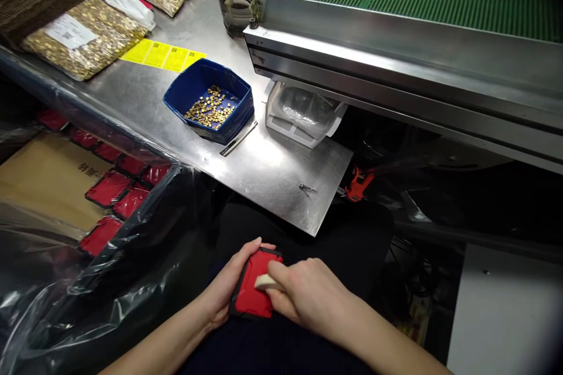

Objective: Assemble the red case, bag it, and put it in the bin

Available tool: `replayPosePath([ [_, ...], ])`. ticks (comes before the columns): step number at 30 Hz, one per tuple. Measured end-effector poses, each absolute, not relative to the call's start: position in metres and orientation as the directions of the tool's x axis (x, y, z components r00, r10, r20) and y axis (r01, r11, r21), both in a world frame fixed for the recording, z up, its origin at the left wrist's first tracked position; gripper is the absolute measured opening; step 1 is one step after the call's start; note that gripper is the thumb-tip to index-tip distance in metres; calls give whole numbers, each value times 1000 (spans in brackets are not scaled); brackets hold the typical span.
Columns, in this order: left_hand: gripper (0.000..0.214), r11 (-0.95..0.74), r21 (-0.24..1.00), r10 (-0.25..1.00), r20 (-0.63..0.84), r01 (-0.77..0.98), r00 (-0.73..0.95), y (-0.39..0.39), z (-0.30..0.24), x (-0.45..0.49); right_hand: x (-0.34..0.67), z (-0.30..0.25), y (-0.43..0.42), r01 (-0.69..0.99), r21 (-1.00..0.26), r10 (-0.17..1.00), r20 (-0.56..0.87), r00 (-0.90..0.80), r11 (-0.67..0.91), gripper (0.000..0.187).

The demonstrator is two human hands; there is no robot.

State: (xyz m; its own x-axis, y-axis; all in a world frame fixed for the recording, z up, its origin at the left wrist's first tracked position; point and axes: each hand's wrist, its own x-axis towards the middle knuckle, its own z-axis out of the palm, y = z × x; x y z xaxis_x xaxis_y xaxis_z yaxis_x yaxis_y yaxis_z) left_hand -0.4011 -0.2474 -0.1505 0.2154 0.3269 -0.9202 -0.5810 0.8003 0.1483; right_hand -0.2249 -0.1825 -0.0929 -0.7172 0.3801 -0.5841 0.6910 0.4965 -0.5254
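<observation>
My left hand (227, 282) is wrapped around the left side of a red plastic part with black edges (255, 290), held over my lap. My right hand (308, 293) is closed on a pale, flat-ended tool (264, 282), whose tip rests at or just above the red face. Most of that tool is hidden in my fingers, so I cannot tell its kind. Ahead on the metal table stands a blue bin (176, 106) with many small brass pieces (212, 108) in it. A slim cutter knife (238, 139) lies by the bin.
Two bags of brass pieces (83, 41), a yellow label strip (162, 55) and a dark bottle (235, 0) are on the table. A grey tray (303, 135) sits beneath the conveyor's metal rail (396, 76). Left, a plastic-lined box holds more red parts (101, 234). Tweezers (307, 190) lie near the corner.
</observation>
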Motion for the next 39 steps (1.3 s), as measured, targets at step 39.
replayPosePath([
  [39, 46, 813, 101, 267, -940, -573, 214, -232, -138, -399, -230, -92, -168, 746, -419, 540, -516, -664, 517, 25],
])
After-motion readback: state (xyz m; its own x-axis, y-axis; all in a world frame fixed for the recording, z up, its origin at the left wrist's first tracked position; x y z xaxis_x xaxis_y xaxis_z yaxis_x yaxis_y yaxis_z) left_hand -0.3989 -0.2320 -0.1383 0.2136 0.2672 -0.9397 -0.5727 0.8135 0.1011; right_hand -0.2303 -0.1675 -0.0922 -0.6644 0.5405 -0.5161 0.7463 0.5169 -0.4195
